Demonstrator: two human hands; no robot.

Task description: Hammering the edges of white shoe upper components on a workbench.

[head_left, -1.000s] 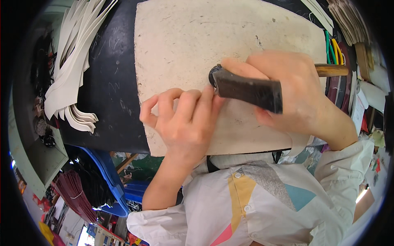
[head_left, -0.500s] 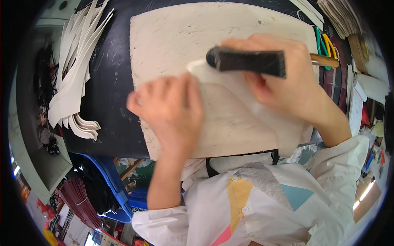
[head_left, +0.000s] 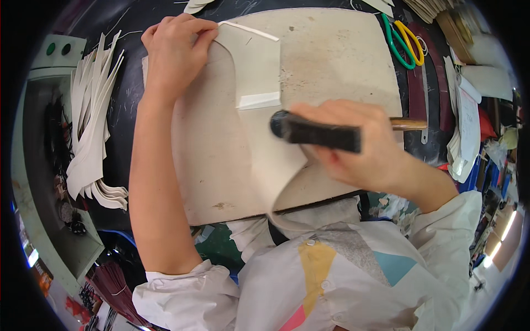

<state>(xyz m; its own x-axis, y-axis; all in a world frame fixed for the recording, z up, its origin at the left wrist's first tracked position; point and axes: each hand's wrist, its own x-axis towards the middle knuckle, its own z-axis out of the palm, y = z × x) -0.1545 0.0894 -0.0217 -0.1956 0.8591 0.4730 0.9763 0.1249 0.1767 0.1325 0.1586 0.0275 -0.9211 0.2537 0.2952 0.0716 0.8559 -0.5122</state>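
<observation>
A cream piece of leather or similar sheet lies across a pale board, its near end curling over the board's front edge. Narrow folded strips show along its far edge and partway down. At the far left of the board, my left hand is closed, thumb and fingers pinching the piece's far left corner. My right hand is wrapped round a hammer with a black head and wooden handle. The hammer head is over the piece, just nearer than the lower folded strip; whether it touches, I cannot tell.
A bundle of cream strips lies on the black table at left. Green and yellow scissors handles, a metal ruler and dark red strips lie at right. Bundled dark red pieces are low at left.
My left hand has moved away to the far left and now pinches the cream piece's corner. The piece lies more spread out. The hammer in my right hand has come slightly nearer.
</observation>
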